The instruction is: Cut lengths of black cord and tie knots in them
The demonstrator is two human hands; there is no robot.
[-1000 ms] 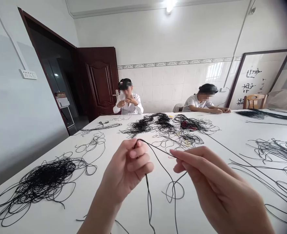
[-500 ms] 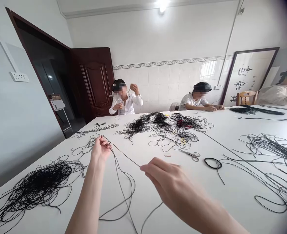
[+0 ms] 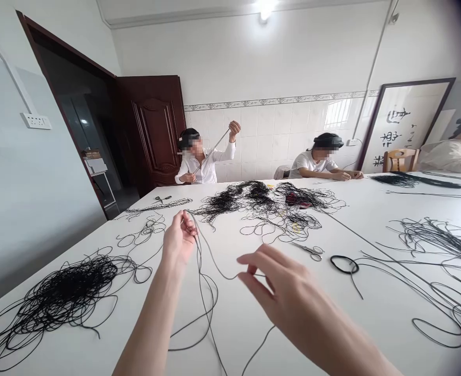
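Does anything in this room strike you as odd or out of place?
Mostly the black cord: it lies in big tangled heaps across the white table, one of them near the person's left hand. The framed calligraphy also looks odd, propped up at the back rather than hung.

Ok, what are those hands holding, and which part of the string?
One thin black cord. The left hand pinches it in its fingers, partway along. The right hand grips it between finger and thumb, seemingly near an end.
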